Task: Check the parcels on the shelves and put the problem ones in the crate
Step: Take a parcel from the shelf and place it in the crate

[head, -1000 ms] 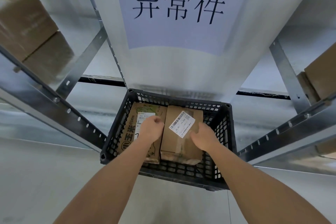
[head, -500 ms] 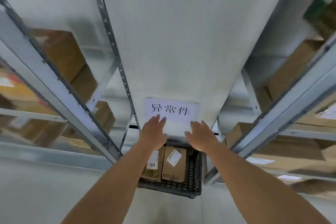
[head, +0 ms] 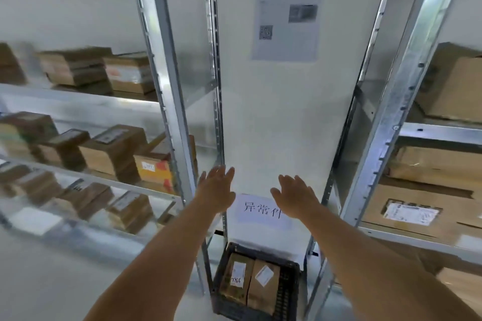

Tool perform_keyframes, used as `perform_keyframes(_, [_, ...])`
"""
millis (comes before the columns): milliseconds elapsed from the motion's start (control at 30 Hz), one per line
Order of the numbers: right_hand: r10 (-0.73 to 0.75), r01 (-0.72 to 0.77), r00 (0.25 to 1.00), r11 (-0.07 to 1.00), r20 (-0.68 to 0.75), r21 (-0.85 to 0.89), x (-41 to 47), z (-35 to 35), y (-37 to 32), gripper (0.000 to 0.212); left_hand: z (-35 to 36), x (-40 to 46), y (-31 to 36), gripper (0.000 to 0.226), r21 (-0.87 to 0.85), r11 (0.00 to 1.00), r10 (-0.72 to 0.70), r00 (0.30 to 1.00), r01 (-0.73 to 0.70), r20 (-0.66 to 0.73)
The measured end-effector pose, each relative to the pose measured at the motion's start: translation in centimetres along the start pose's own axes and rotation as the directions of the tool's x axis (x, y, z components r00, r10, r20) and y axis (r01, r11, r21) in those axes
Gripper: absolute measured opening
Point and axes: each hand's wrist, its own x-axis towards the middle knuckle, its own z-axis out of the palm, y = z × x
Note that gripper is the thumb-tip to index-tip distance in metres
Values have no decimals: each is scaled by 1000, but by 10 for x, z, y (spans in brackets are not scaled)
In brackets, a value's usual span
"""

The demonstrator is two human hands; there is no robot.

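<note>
hands raised before you, your left hand [head: 216, 191] and right hand [head: 296, 197] both spread and holding nothing, above the crate [head: 288, 292] with two parcels [head: 249, 284].

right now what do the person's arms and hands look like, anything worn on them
Both forearms are bare as far as the frame shows, with no sleeves in view. The left hand and right hand wear no gloves, and no watch, ring or wristband is visible.
</note>
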Motion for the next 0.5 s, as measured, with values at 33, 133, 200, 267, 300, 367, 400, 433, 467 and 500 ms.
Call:
perform_keyframes(33, [-8, 9, 1000, 1000, 14, -10, -10, -1, -3, 54, -5, -16, -1, 76, 4, 1000, -13, 1000, 13, 7])
perform_keyframes(133, [-28, 29, 1000, 999, 10, -29, -34, -7, -17, 50, -21, -57, -10, 73, -28, 997, -77, 997, 77, -7])
perform_keyframes(200, [-45, 45, 999, 999, -11, -16, -44, -16, -31, 51, -33, -77, -21, 72, -60, 992, -110, 994, 108, -25])
perform_keyframes(267, [-85, 85, 996, 996, -27, -26, -51, -22, -49, 50, -44, -94, -38, 72, -70, 988, -140, 989, 137, -45])
perform_keyframes(300, [-105, 105, 994, 994, -30, -30, -54, -24, -59, 50, -49, -101, -47, 72, -75, 985, -159, 986, 155, -51])
perform_keyframes(367, [-139, 138, 990, 990, -22, -28, -60, -27, -81, 52, -59, -112, -66, 70, -89, 979, -192, 979, 185, -76])
perform_keyframes(400, [-160, 159, 987, 987, -20, -27, -63, -27, -95, 54, -63, -119, -78, 68, -101, 975, -207, 974, 198, -92])
perform_keyframes(433, [-170, 170, 985, 985, -18, -22, -63, -26, -104, 55, -67, -124, -84, 66, -114, 973, -213, 971, 201, -105])
perform_keyframes(467, [-184, 184, 983, 983, -10, -22, -61, -24, -115, 55, -70, -130, -93, 65, -122, 970, -223, 968, 209, -114])
perform_keyframes(500, [-198, 198, 980, 980, -3, -26, -61, -22, -128, 54, -73, -137, -102, 65, -125, 968, -232, 965, 217, -121])
